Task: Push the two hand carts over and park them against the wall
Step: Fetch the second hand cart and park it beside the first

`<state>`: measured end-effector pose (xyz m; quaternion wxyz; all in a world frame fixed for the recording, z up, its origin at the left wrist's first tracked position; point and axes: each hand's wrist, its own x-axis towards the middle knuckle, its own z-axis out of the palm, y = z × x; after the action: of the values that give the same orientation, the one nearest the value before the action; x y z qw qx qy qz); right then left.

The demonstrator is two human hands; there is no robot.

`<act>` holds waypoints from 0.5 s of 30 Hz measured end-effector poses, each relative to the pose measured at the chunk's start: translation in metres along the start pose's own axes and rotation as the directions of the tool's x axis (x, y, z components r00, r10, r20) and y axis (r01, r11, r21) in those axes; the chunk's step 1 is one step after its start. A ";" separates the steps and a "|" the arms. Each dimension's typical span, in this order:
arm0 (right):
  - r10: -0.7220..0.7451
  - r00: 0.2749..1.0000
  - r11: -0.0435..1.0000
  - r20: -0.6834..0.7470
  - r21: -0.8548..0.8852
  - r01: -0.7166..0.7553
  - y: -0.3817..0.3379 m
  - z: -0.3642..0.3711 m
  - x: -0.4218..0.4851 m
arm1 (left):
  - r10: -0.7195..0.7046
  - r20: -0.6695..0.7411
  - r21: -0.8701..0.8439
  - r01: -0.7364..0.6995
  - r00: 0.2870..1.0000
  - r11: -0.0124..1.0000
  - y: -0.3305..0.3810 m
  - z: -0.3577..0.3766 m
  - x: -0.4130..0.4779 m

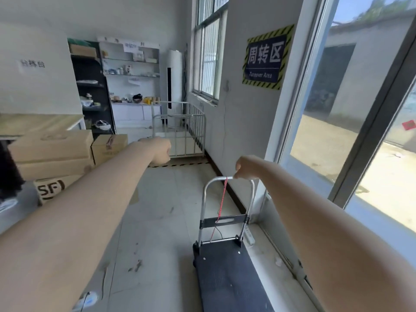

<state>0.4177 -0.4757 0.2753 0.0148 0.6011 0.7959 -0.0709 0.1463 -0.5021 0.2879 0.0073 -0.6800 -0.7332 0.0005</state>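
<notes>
A flat hand cart (227, 273) with a black deck and a silver hoop handle (207, 188) stands close beside the window sill and the white wall (245, 122) on the right. A red cord hangs from the handle's top bar. My right hand (244, 167) grips the right end of that top bar. My left hand (161, 150) is stretched out forward in the air, fingers curled into a fist, holding nothing. A white metal cage cart (180, 127) stands farther ahead against the same wall, below the window.
Stacked cardboard boxes (54, 154) sit at the left. Shelves (130, 70) and a tall white air conditioner (174, 79) line the back wall. A "Turnover Area" sign (266, 57) hangs on the right wall. Black-yellow floor tape (180, 164) marks the cage cart's bay.
</notes>
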 end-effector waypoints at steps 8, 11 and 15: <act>-0.031 0.999 0.999 0.031 -0.017 0.032 0.009 -0.030 0.169 | -0.053 0.019 -0.077 0.055 0.998 0.996 -0.027 0.011 0.157; -0.041 0.998 0.999 0.053 -0.015 0.042 0.000 -0.033 0.227 | -0.055 0.026 -0.055 0.056 0.998 0.997 -0.051 0.015 0.211; -0.021 0.997 1.000 0.080 -0.005 0.021 -0.019 -0.034 0.307 | -0.051 0.023 -0.032 0.052 0.998 0.998 -0.093 0.023 0.287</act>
<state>0.3169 -0.1832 0.2769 0.0478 0.5894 0.8011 -0.0926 0.0319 -0.2226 0.2686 -0.0117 -0.6608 -0.7505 -0.0041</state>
